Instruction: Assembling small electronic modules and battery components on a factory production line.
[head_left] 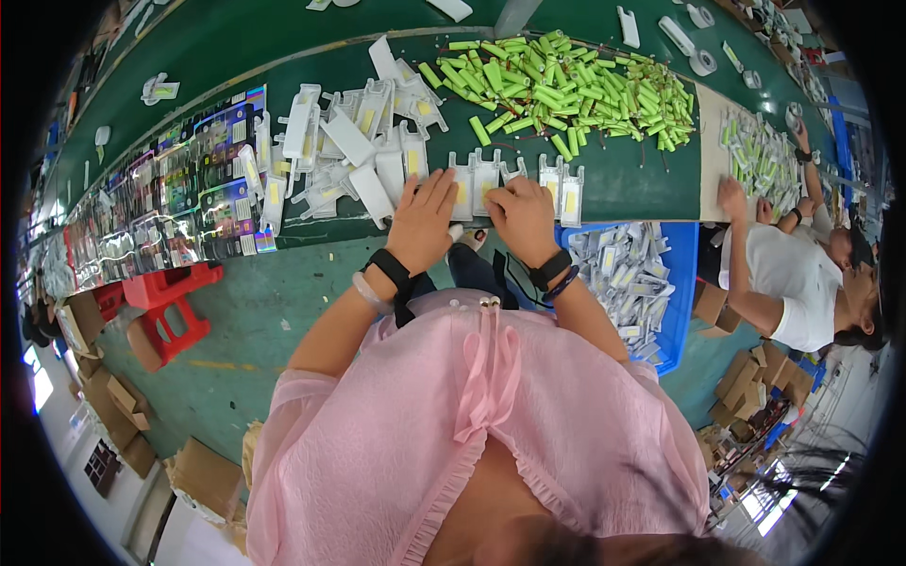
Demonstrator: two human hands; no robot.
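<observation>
The left hand (422, 223), fingers outstretched, touches a row of white, yellow-panelled, rectangular plastic casings (486, 173) on the green surface (628, 193); the right hand (527, 219) curls there, its grip unclear.

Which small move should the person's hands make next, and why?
Probably the right hand should nudge the white casings closer together while the left hand steadies them: both hands are at the row, which shows a gap beside the right hand.

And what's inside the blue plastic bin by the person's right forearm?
The bin holds a jumbled heap of whitish, partly yellow plastic casings. They cover its floor; whatever lies beneath the top layer is hidden.
</observation>
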